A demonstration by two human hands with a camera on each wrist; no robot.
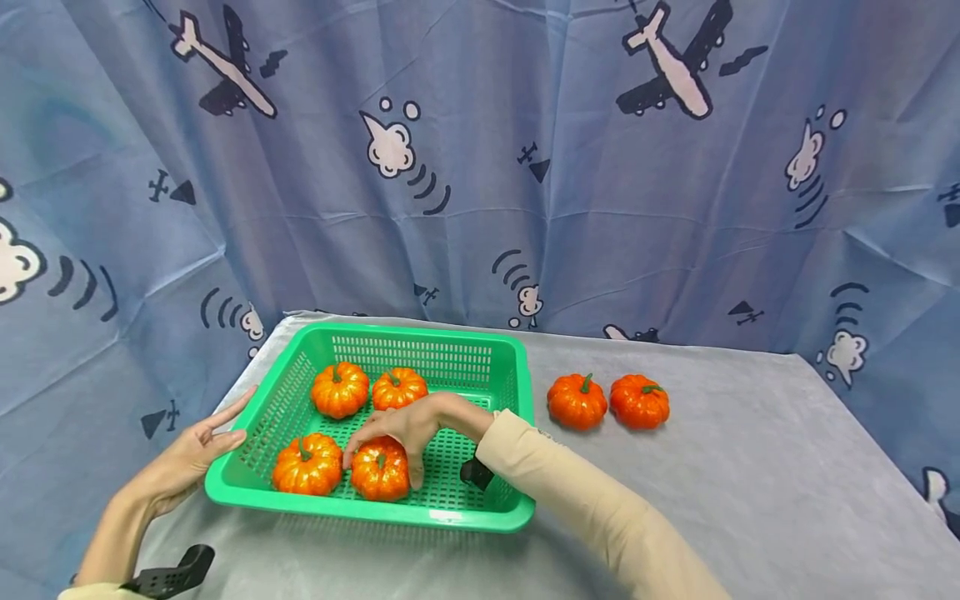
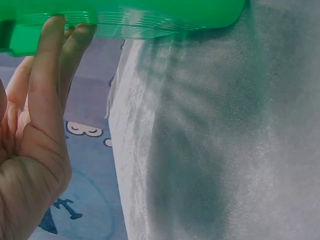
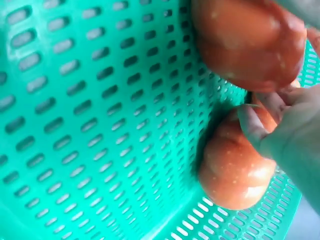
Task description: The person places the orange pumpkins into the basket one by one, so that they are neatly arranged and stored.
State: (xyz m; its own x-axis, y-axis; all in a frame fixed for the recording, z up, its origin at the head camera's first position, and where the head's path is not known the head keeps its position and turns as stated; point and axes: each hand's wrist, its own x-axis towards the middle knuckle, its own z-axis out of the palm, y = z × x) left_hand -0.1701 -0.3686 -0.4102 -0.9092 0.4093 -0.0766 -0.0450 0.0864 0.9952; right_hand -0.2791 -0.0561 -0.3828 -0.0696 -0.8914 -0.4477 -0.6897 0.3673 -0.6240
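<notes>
Here our right hand (image 1: 408, 429) grips a pumpkin (image 1: 380, 471) at the basket's (image 1: 375, 510) front edge; our left hand (image 1: 197, 450), fingers straight, touches its left rim; open table (image 1: 750, 500) lies right

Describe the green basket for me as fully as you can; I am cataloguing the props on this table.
The green basket is a shallow rectangular tray of glossy plastic with slotted walls and floor and a rolled rim. It sits flat on the grey cloth-covered table, near its left edge. Four small orange pumpkins lie inside in two rows. The left hand rests straight fingers against its left rim; the right hand reaches in and grips the front right pumpkin.
</notes>
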